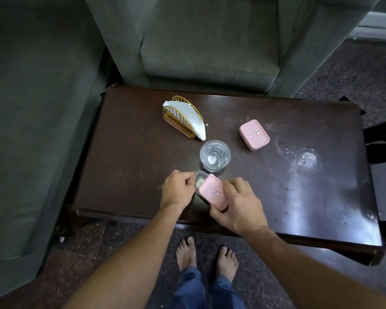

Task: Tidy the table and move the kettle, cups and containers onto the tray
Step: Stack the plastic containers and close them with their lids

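A small clear container (200, 178) sits near the front edge of the dark table (299, 197). My right hand (239, 205) holds its pink lid (214, 192) askew over it, leaving one corner uncovered. My left hand (177, 189) has curled fingers at the container's left side. Just behind stands a clear glass cup (214, 155). A second container with a pink lid (254, 134), closed, lies to the right of the cup. No kettle or tray is in view.
A gold wire napkin holder (183, 118) with white napkins stands at the back left of the table. Wet smears (305, 158) mark the right side. Grey sofas surround the table at the back and left. My bare feet stand below the front edge.
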The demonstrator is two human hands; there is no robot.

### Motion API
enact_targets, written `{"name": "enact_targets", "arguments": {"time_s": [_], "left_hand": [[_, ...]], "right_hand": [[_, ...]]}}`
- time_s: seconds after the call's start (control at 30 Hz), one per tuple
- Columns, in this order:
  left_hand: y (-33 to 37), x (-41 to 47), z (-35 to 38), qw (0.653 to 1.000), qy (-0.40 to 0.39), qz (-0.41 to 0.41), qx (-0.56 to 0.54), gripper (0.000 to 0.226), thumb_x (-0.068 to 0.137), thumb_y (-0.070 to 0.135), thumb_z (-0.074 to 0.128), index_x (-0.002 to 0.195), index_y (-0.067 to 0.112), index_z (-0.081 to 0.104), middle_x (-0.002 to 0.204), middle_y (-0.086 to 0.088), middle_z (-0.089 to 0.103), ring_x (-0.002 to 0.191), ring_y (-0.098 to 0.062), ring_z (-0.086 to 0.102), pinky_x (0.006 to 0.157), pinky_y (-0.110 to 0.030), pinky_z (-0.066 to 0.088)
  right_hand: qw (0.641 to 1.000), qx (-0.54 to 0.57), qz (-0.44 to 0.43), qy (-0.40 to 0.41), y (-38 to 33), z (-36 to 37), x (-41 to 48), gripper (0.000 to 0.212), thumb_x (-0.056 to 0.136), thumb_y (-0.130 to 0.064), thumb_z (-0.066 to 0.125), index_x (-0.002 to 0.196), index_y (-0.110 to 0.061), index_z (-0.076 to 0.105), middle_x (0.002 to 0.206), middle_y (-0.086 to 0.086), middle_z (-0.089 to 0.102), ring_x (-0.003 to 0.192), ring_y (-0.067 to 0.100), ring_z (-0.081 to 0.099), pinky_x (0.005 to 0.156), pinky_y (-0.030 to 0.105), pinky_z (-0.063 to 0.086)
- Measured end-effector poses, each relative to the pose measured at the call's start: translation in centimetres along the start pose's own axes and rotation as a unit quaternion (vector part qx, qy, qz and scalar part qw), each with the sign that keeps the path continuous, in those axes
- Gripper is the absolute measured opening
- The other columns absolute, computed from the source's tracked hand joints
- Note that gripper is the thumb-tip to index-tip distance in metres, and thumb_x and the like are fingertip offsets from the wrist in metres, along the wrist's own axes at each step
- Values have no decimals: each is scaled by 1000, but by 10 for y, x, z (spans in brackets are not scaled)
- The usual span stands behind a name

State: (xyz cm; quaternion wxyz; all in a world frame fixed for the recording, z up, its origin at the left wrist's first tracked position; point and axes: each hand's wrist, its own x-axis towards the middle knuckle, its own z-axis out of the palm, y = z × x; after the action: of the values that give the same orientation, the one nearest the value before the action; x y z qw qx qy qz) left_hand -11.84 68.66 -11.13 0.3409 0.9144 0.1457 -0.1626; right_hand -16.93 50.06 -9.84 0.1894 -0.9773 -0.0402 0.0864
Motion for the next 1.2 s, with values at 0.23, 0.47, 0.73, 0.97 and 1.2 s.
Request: {"name": "enact_targets", "arguments": {"time_s": [0.23,0.47,0.73,0.97,1.2], "left_hand": [[-5,5,-4,999,-22,-22,-43,28,99,36,57,120,32,76,112,-2,71,102,-29,70,97,-41,54],[-9,7,-5,999,-37,10,-35,26,95,45,65,113,31,79,103,7,78,97,-19,72,91,-37,57],[-15,14,-5,997,-66,39,-8,23,93,37,71,114,31,78,95,7,72,85,-23,73,87,-42,58],[-14,21,-2,991,-94,-40,-89,18,88,32,77,105,29,81,87,4,80,86,-22,76,84,-41,62],[-13,26,-3,982,-110,-79,-134,13,87,24,81,100,22,81,71,9,76,63,-11,75,66,-34,66]], "right_hand": [[997,-22,17,-66,-24,5,20,52,74,-52,70,108,-13,63,111,5,54,106,28,54,68,41,55],[997,-34,19,-68,-25,6,25,52,76,-50,70,109,-10,62,111,6,51,104,29,52,65,41,53],[992,-77,2,-98,-32,2,32,56,77,-44,69,120,-9,61,117,8,53,105,31,53,63,39,53],[988,-85,11,-128,-36,1,32,65,86,-43,72,136,-10,48,128,8,46,113,29,46,80,40,54],[986,-86,7,-146,-36,3,37,67,86,-39,76,137,-8,45,133,8,43,115,28,43,92,39,49]]}}
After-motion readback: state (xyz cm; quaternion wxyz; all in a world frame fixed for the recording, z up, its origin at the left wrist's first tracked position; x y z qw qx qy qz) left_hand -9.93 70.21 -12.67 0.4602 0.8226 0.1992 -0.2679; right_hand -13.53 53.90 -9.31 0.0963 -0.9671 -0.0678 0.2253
